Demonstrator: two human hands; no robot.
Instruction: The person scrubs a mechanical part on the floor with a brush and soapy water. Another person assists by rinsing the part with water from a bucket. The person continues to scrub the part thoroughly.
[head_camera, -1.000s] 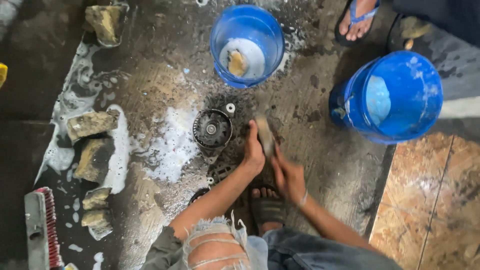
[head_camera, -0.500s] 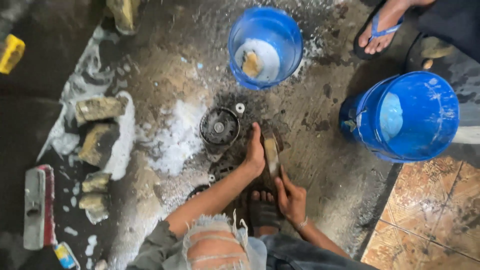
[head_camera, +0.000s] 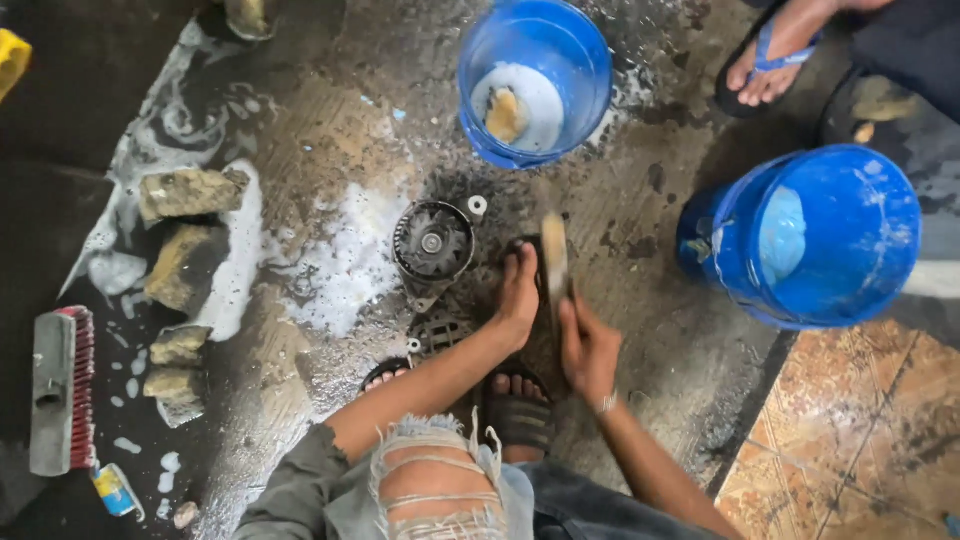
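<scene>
Brush (head_camera: 553, 255) beside alternator (head_camera: 432, 243), buckets (head_camera: 535, 80)

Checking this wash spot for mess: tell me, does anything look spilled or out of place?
Yes. White soapy foam is spread over the wet concrete floor left of the round metal part, running past the stone blocks. A scrub brush lies loose at the left edge.

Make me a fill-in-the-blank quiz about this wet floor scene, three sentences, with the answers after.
1. The right hand grips a worn wooden scrubbing brush, while the left hand presses a dark part onto the ____.
2. Both round plastic buckets are coloured ____.
3. The round black metal engine part lies beside a patch of white ____.

Missing words: floor; blue; foam
</scene>
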